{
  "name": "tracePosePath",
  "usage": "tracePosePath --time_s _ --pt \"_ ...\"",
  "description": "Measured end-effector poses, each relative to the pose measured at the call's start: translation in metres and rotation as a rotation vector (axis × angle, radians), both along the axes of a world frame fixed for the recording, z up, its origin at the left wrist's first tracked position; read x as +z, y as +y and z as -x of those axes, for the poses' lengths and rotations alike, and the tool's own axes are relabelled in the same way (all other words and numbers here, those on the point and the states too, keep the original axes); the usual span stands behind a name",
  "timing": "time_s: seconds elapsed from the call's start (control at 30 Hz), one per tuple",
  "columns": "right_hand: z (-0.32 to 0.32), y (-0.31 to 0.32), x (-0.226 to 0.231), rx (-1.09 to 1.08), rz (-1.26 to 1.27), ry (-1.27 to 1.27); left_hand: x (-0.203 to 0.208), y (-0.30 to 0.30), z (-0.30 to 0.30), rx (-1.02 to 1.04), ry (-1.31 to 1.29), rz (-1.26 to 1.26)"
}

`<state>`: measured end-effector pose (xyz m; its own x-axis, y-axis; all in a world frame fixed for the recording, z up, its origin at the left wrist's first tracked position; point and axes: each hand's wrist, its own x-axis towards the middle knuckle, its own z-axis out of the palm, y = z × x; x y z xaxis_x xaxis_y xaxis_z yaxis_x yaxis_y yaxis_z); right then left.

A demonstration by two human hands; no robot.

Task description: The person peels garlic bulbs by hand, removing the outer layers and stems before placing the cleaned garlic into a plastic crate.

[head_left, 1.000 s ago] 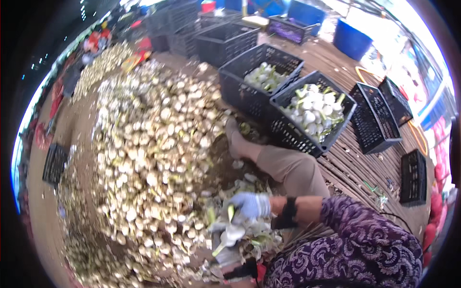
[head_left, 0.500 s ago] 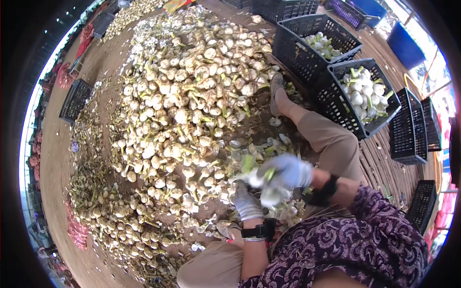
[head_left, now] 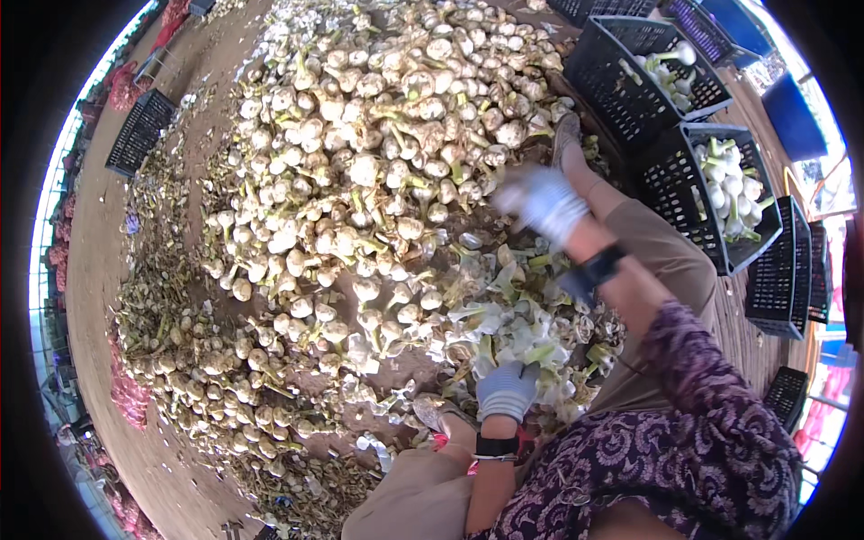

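Note:
My left hand point(head_left: 507, 391), in a pale knit glove with a dark wrist strap, is low over loose garlic skins point(head_left: 517, 328). Its fingers look curled together at the edge of the skins; anything they hold is hidden. My right hand point(head_left: 543, 205), gloved the same way, is stretched out toward the far side beside my shoe point(head_left: 567, 144). Motion smears its fingers. A wide heap of untrimmed garlic bulbs point(head_left: 360, 171) with stems covers the ground ahead. One clean white garlic bulb point(head_left: 686, 52) shows at the far crate's rim; whether it rests or is airborne I cannot tell.
Two black crates hold trimmed garlic: a far crate point(head_left: 612, 72) and a nearer crate point(head_left: 675, 193). More black crates point(head_left: 776, 270) and a blue tub point(head_left: 794, 117) stand at the right. Another crate point(head_left: 141, 133) and a red mesh sack point(head_left: 129, 387) lie left.
My right hand has moved away from my left, up and outward; the white garlic seen between them is gone from there. A white bulb now shows at the far crate. The view has shifted.

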<state>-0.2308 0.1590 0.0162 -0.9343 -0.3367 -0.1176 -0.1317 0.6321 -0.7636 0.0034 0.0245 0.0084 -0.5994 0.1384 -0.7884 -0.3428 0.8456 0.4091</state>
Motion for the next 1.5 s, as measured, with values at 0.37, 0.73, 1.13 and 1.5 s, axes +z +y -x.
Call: tracePosePath --time_s 0.37,0.73,1.13,1.5 --pt "-0.196 0.004 -0.108 1.105 -0.801 -0.510 -0.011 -0.004 -0.011 0.123 0.213 -0.140" --pt "-0.105 -0.070 -0.096 0.649 -0.659 -0.227 0.000 -0.027 -0.005 0.186 0.055 -0.039" --pt "-0.115 -0.108 -0.090 0.433 -0.151 -0.262 -0.042 -0.046 -0.017 1.200 0.495 -0.339" --pt "-0.145 -0.040 -0.003 0.332 0.153 0.008 0.001 -0.036 -0.001 1.498 0.533 -0.667"
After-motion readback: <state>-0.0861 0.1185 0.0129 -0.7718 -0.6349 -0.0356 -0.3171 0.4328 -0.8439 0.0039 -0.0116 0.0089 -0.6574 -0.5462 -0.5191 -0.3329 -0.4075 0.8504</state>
